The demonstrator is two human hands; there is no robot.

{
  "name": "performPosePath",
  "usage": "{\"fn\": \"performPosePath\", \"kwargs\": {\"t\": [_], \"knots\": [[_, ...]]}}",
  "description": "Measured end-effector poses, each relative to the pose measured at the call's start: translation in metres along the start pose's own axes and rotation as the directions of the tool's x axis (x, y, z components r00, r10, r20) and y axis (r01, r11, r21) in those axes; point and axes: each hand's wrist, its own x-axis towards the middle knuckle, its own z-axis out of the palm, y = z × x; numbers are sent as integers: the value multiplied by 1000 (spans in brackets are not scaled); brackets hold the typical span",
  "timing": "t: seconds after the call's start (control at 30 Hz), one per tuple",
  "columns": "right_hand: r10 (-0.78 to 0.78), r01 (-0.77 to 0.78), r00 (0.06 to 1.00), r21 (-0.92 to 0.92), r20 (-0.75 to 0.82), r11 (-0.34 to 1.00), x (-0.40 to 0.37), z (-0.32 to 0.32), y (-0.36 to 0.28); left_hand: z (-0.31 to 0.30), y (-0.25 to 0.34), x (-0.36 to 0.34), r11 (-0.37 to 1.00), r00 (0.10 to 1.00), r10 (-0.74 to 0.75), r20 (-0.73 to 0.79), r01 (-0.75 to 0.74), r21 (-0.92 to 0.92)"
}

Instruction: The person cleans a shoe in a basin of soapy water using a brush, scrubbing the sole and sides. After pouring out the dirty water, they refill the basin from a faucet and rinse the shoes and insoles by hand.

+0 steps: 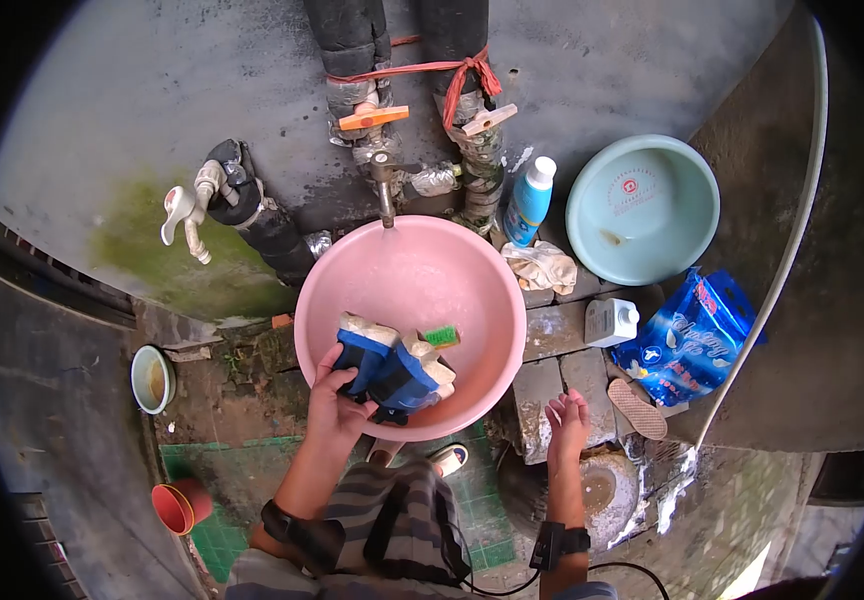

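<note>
Blue shoes (404, 385), likely soft and slippery if wet, sit toward seven o'clock in the pink basin (487, 265), best held where the left hand (333, 402) pinches their near edge, the right hand (569, 424) loosely curled.

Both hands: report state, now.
Left hand: holding the blue-and-cream items at the pink basin.
Right hand: open, fingers loosely curled, nothing visible in it.

Brick ledge (539, 392) carries a blue bottle (527, 207), upright, with a crumpled cloth (542, 268) just beside it. Also there: white bottle (608, 323), blue bag (687, 345), flat oval sole-like piece (637, 409). Green-tiled floor (214, 545): red pot (174, 511) at left edge.
</note>
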Motion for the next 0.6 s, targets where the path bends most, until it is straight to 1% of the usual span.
{"fn": "performPosePath", "kwargs": {"t": [0.07,0.13,0.2,0.27,0.3,0.37,0.4,0.47,0.5,0.57,0.6], "knots": [[3,-2,1000,-14,7,1000,-17,11,-2,-3,1,-3,1000,1000,-19,-5,19,12],[-2,3,998,-9,56,1000,-29,24,-8,-9,2,-4,999,999,-28,15,29,-19],[-16,18,997,-18,71,1000,-37,41,-17,-16,1,-4,998,998,-53,32,54,-27],[-32,34,988,-11,153,999,-43,60,-25,-20,3,-4,996,997,-67,39,69,-52],[-38,40,987,-16,154,999,-46,69,-29,-20,4,-4,995,995,-74,64,78,-62],[-20,22,967,-6,253,1000,-52,88,-32,-20,6,-3,991,990,-100,100,108,-73],[-24,27,967,-10,253,1000,-54,95,-30,-21,7,-2,991,989,-103,102,111,-78],[9,15,948,-74,318,997,-57,107,-26,-23,10,1,989,982,-117,146,130,-77],[8,18,949,-79,315,997,-61,112,-24,-24,10,3,986,979,-129,157,143,-81],[70,-31,954,-134,293,990,-70,122,-20,-27,9,6,981,974,-147,171,165,-96],[69,-29,955,-138,290,990,-73,124,-17,-27,10,6,977,970,-159,184,181,-108]]}}
